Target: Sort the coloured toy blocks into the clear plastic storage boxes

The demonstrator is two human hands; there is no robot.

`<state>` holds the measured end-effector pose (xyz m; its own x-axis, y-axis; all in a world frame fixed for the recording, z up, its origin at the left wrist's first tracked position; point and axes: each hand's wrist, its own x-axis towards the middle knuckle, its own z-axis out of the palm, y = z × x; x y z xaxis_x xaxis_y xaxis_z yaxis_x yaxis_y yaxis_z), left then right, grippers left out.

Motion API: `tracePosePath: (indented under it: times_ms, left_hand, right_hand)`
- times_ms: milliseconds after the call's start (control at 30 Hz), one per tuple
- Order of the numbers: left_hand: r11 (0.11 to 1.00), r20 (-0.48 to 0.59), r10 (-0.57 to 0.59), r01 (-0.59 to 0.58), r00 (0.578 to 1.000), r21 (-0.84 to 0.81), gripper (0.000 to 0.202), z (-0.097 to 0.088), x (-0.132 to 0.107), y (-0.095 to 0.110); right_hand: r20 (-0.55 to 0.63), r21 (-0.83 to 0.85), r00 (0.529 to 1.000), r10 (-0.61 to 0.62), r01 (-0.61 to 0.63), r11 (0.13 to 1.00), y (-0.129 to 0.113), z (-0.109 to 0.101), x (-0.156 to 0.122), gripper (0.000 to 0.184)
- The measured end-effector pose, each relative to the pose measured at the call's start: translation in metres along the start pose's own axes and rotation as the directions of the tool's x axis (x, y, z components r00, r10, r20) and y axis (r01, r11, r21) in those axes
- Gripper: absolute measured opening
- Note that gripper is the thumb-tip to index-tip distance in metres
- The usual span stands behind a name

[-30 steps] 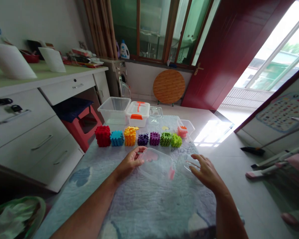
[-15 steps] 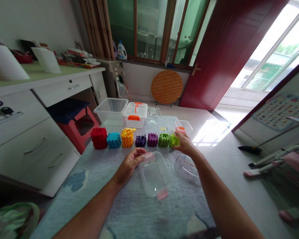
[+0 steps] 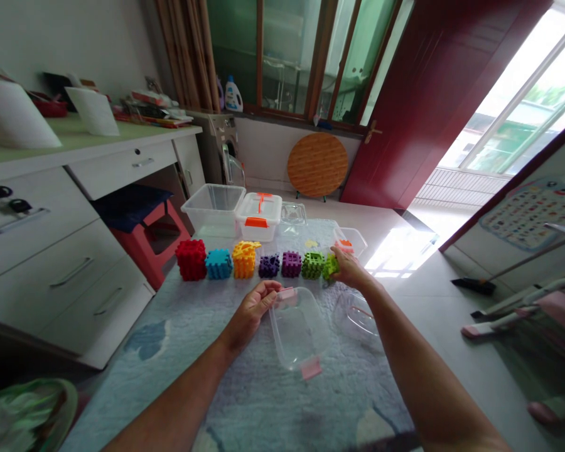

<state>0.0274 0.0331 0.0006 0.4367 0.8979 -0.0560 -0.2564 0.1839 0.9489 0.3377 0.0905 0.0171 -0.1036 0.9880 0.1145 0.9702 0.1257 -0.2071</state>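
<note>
On a pale blue fleecy blanket [image 3: 179,389], seven colored interlocking toy cubes [image 3: 268,265] are being kept in a row. As a moment earlier, the lime cube [image 3: 330,267] at the row's right end is being held by the nearly closed right hand [image 3: 351,270], while a pink tab [image 3: 286,293] on a clear plastic tray [image 3: 297,329] is being pinched by the left hand [image 3: 252,314]. A clear lid [image 3: 355,316] is lying alongside, unheld. Behind the row, a clear bin [image 3: 213,210] and a white box with orange latches [image 3: 258,216] are standing, and orange pieces [image 3: 344,246] are being contained in a small clear tub [image 3: 355,242].
</note>
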Motion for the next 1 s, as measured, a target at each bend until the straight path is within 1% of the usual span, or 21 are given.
tracePosePath:
  times_ms: [100,200,300,367,433,500,600,667,767,867,933,1000]
  left_hand:
    - [0.999,-0.004,0.027,-0.027,1.0,0.031,0.035,0.001,-0.001,0.002]
    - [0.999,0.013,0.019,-0.02,1.0,0.04,0.035,0.001,-0.002,0.003]
    - [0.999,0.016,0.026,-0.027,1.0,0.042,0.035,0.0,-0.001,0.002]
    - [0.998,0.011,0.035,-0.035,0.999,0.048,0.035,0.0,-0.001,0.001]
    - [0.998,0.006,0.035,-0.035,0.999,0.049,0.035,0.0,0.0,0.0]
    - [0.999,0.011,0.025,-0.025,1.0,0.038,0.037,0.0,0.001,-0.001]
    - [1.0,0.017,0.015,-0.016,1.0,0.022,0.041,0.001,0.001,-0.002]
    - [1.0,0.008,0.015,-0.016,1.0,0.023,0.042,0.001,0.001,-0.003]
    - [1.0,0.005,0.019,-0.019,1.0,0.017,0.04,0.001,0.001,-0.003]
    - [0.999,0.017,0.035,-0.036,0.999,0.018,0.038,0.001,0.0,-0.003]
    - [0.998,0.015,0.045,-0.046,0.999,0.031,0.037,0.0,0.0,-0.004]
    - [0.998,0.014,0.046,-0.047,0.999,0.043,0.036,0.0,0.0,-0.003]
  right_hand:
    - [-0.006,0.031,1.0,-0.03,0.03,0.999,0.001,0.0,-0.001,0.074]
    - [-0.019,0.052,1.0,-0.016,0.017,0.998,0.0,-0.003,-0.004,0.076]
    - [-0.027,0.074,1.0,-0.003,0.005,0.997,-0.004,-0.014,-0.009,0.075]
    - [-0.034,0.093,0.999,-0.016,0.019,0.995,-0.011,-0.027,-0.016,0.071]
    - [-0.042,0.119,0.998,-0.045,0.05,0.992,-0.022,-0.043,-0.025,0.067]
    - [-0.028,0.16,0.994,-0.105,0.108,0.981,-0.037,-0.061,-0.036,0.064]
    - [0.036,0.233,0.981,-0.191,0.178,0.956,-0.067,-0.082,-0.054,0.061]
    - [0.099,0.292,0.959,-0.265,0.226,0.929,-0.088,-0.09,-0.064,0.062]
    - [0.201,0.35,0.91,-0.362,0.279,0.894,-0.116,-0.088,-0.074,0.064]
    - [0.288,0.391,0.843,-0.455,0.33,0.859,-0.136,-0.077,-0.078,0.063]
    - [0.323,0.371,0.81,-0.49,0.368,0.853,-0.144,-0.067,-0.078,0.063]
    - [0.357,0.298,0.789,-0.5,0.411,0.862,-0.15,-0.057,-0.076,0.061]
